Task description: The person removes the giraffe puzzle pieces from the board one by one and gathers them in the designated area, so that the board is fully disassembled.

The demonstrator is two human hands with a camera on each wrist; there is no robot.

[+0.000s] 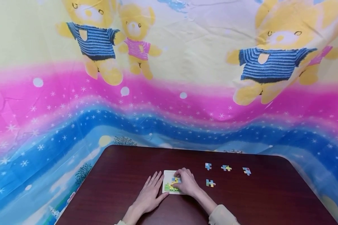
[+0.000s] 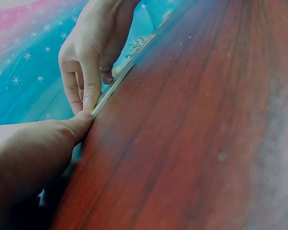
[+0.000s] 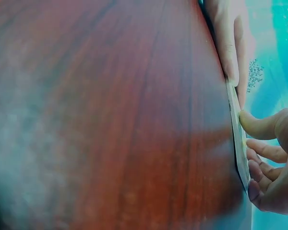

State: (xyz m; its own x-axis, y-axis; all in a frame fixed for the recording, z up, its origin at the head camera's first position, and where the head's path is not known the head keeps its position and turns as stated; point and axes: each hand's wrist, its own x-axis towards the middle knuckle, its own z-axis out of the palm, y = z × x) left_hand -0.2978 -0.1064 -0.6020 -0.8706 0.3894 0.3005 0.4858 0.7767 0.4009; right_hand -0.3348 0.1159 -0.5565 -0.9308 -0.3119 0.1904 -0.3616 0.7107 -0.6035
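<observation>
A small white-framed jigsaw board (image 1: pixel 168 173) lies flat on the table, part of its green and yellow picture filled in at the lower side. My left hand (image 1: pixel 149 193) rests flat to its left, fingers spread, with the thumb along the near left corner. Over the right half of the board, my right hand (image 1: pixel 188 183) curls down, thumb and fingertips around a blue and yellow puzzle piece (image 1: pixel 176 180) at the board's surface. The hand hides the board's right side. Edge-on in the right wrist view, the board (image 3: pixel 235 129) has the right thumb and fingertips against its face.
Right of the board lie loose puzzle pieces: one near piece (image 1: pixel 210 183), and farther back a left piece (image 1: pixel 208 166), a middle piece (image 1: pixel 226 168) and a right piece (image 1: pixel 246 171). The dark wooden table (image 1: pixel 259 193) ends at a bear-printed curtain (image 1: pixel 157 103).
</observation>
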